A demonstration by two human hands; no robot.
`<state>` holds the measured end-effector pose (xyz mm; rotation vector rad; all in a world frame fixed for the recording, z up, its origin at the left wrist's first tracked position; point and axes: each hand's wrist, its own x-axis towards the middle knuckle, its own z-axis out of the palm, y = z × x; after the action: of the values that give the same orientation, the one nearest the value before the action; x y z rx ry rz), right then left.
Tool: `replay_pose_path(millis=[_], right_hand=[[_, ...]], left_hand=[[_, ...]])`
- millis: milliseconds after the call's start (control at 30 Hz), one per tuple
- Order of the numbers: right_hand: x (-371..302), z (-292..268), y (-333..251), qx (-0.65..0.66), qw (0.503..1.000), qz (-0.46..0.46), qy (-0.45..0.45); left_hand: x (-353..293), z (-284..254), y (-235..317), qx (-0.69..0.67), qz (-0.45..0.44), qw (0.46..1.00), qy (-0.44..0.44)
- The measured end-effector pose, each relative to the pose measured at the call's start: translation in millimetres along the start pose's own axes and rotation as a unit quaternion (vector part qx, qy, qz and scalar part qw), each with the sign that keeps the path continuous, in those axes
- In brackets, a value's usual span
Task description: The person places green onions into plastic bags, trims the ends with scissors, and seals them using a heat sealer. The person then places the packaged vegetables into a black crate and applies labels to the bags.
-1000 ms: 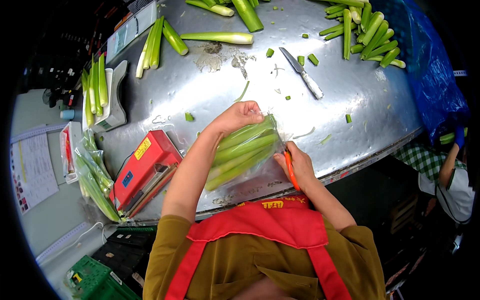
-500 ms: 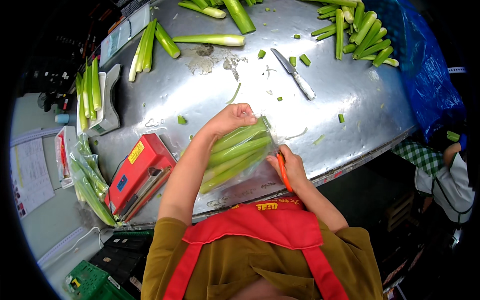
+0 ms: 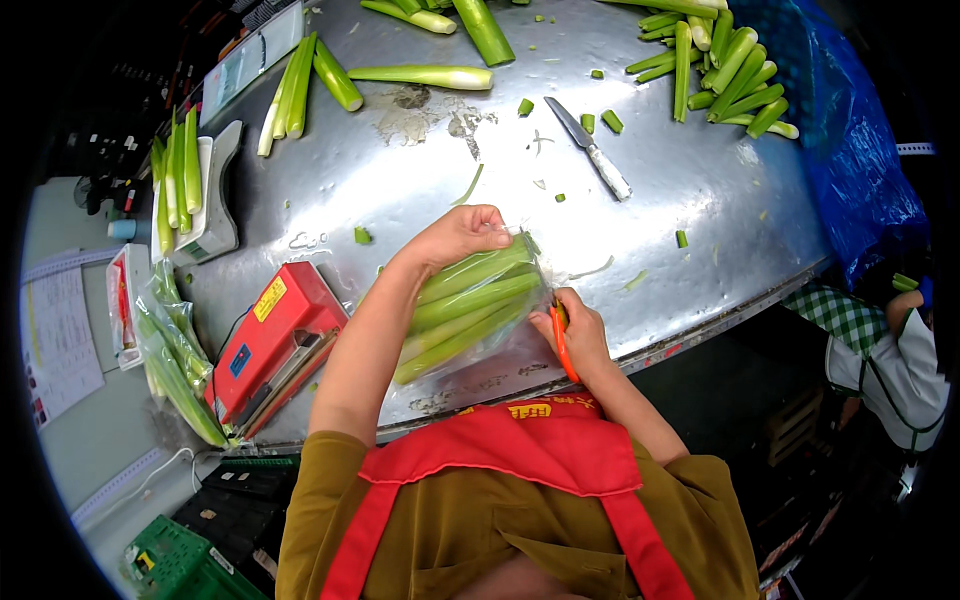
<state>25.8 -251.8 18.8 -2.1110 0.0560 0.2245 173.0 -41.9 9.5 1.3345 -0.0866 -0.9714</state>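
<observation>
A clear plastic bag of green stalks [image 3: 465, 315], leek or celery-like, lies on the metal table in front of me. My left hand [image 3: 472, 232] pinches the bag near its far edge, fingers closed. Beside the bag's right end, my right hand [image 3: 580, 330] is wrapped round orange-handled scissors [image 3: 566, 345]; their blades are mostly hidden at the bag's edge. Farther off lies a knife [image 3: 592, 150] with a pale handle, small green offcuts around it.
A red sealing machine [image 3: 280, 335] stands left, beside another bagged bundle [image 3: 175, 370]. Behind it, a white scale [image 3: 215, 195] carries stalks. More loose stalks [image 3: 740, 80] pile up far right by blue plastic sheeting [image 3: 860, 150]. A co-worker [image 3: 890, 350] stands at right, beyond the table edge.
The scissors and my right hand have shifted very slightly left against the bag's edge. My left hand keeps its grip, and the rest looks nearly the same.
</observation>
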Motion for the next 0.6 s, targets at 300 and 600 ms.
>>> replay_pose_path(millis=[300, 600], right_hand=[[-1, -1, 3, 0.005, 1.0, 0.008, -0.024], [-2, -11, 28, 0.077, 0.992, 0.088, 0.055]], left_hand=[[0, 0, -1, 0.002, -0.003, 1.0, 0.006], [2, -8, 2, 0.027, 0.027, 0.997, 0.072]])
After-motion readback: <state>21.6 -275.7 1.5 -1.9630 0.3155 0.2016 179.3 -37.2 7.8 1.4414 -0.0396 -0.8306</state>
